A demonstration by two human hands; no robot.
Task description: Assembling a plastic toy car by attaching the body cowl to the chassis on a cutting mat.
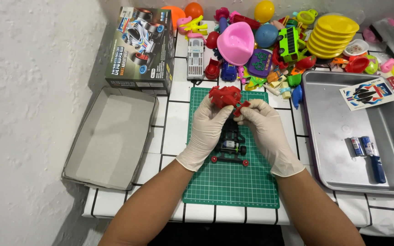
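Tray: a metal tray [391, 136] sits at the right, holding two batteries [361, 146], a blue-handled screwdriver [378, 167] and a sticker sheet [368, 93]; most of its floor is bare.
Lid: a shallow grey box lid [110, 136] lies at the left against the wall, nothing in it.
Box: the printed toy-car box [141, 48] stands closed behind the lid.
Left hand: the gloved left hand [206, 130] grips the red body shell [224, 96], lifted over the mat's far end.
Right hand: the gloved right hand [265, 130] pinches a small red part [241, 108] just beside the shell.
Chassis: the black chassis [230, 148] rests on the green mat [231, 182], under and between both hands.
Edges: the mat's near half is open; the table's front edge runs just past it.
Back: a pile of toys [270, 41] crowds the far side, touching the mat's top edge.
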